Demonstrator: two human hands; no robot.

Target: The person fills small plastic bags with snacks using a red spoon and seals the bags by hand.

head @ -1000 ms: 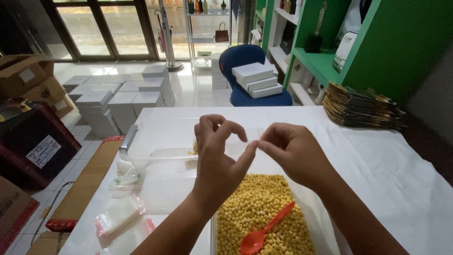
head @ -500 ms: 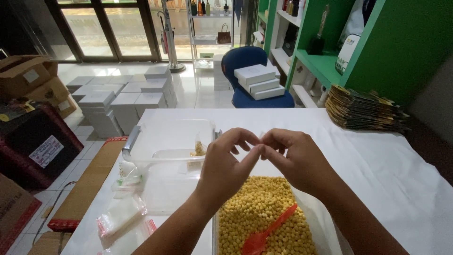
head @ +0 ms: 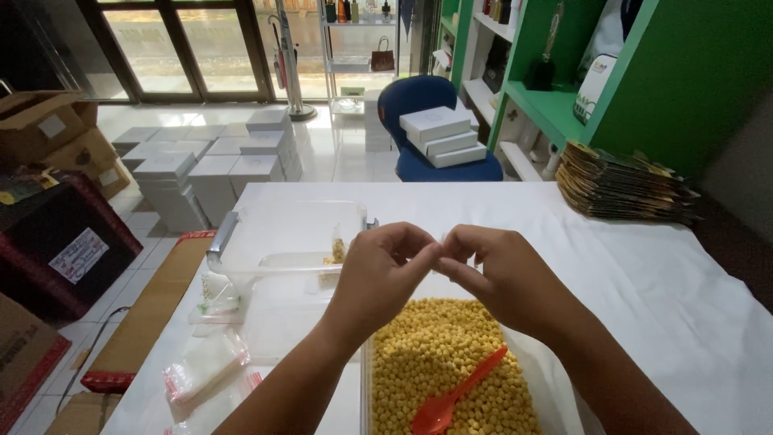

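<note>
My left hand (head: pixel 378 278) and my right hand (head: pixel 499 274) meet fingertip to fingertip above the table, pinching something small and clear between them; it is too small to tell what it is. Right below them stands a clear tub (head: pixel 366 379) filled with small yellow beads (head: pixel 439 354), with an orange plastic spoon (head: pixel 455 395) lying in them. Behind my left hand sits a large clear plastic bin (head: pixel 282 229) holding a small bag with yellow beads (head: pixel 338 250).
Small clear zip bags (head: pixel 201 366) lie at the table's left edge. A stack of flat dark packets (head: pixel 620 185) sits at the far right. Beyond the table are a blue chair (head: pixel 427 101) with white boxes, stacked white boxes on the floor and green shelves.
My hands have drawn closer together, so the fingertips now touch. The view has shifted slightly.
</note>
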